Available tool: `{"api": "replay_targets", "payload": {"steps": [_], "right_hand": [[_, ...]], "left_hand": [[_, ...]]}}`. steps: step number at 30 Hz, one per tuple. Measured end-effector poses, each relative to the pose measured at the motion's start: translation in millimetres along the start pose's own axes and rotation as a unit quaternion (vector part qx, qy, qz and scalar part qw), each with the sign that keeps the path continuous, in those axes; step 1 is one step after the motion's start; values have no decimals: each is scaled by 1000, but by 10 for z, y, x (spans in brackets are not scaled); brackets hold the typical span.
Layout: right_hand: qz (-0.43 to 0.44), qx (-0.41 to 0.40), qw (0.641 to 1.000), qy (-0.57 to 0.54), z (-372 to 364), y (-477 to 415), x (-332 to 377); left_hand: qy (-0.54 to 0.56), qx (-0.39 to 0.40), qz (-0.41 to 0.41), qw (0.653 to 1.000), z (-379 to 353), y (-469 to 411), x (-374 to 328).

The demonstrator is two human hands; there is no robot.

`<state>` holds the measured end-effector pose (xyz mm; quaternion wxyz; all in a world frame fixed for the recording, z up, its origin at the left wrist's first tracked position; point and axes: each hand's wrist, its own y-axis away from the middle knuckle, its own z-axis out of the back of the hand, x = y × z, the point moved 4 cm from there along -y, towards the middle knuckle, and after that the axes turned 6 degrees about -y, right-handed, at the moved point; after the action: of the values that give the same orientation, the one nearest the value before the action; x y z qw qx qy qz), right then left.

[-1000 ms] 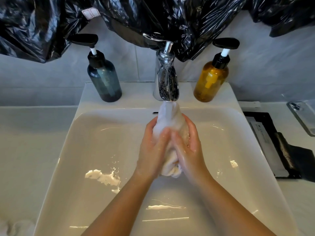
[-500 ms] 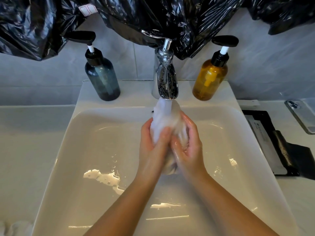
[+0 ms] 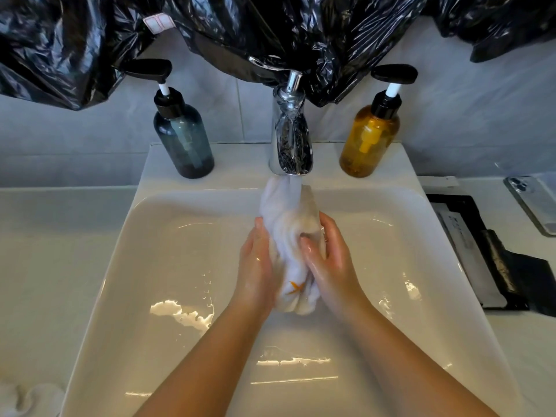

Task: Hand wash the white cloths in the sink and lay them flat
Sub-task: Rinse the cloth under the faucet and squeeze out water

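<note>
Black plastic sheeting (image 3: 301, 31) hung above a white sink (image 3: 126, 236), where the left hand (image 3: 255, 266) and right hand (image 3: 331, 260) clamped a bunched white cloth (image 3: 285, 224) between them, just under the chrome tap (image 3: 291, 139). A blue pump bottle (image 3: 183, 139) and an amber pump bottle (image 3: 368, 139) flanked the tap. The sheeting's pink label (image 3: 158, 23) could not be read.

A: What stood behind it all?
B: A pale grey tiled wall (image 3: 451, 115), with crumpled black plastic sheeting (image 3: 301, 25) hung across the top.
A: And the light?
B: Bright, falling evenly on the white counter (image 3: 45, 251). A phone (image 3: 535, 206) lay at the right edge.
</note>
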<state>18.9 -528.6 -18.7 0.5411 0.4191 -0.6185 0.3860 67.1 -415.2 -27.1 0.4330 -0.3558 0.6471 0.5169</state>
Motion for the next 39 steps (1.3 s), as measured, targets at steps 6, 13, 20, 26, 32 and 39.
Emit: {"api": "replay_targets", "payload": {"steps": [6, 13, 20, 26, 32, 39], "right_hand": [[62, -39, 996, 53, -1, 85, 75], [1, 59, 998, -25, -83, 55, 61], [-52, 20, 998, -27, -71, 81, -27], [-44, -13, 999, 25, -5, 79, 21], [-30, -32, 999, -11, -30, -13, 75], [-60, 9, 994, -92, -71, -35, -20]], "left_hand": [[-86, -10, -212, 973, -67, 101, -188], [31, -45, -95, 994, 85, -22, -131], [-31, -23, -126, 991, -12, 58, -175], [-65, 10, -189, 980, -71, 124, -191], [-113, 25, -246, 962, -87, 149, -264], [-127, -25, -132, 983, -40, 51, -234]]}}
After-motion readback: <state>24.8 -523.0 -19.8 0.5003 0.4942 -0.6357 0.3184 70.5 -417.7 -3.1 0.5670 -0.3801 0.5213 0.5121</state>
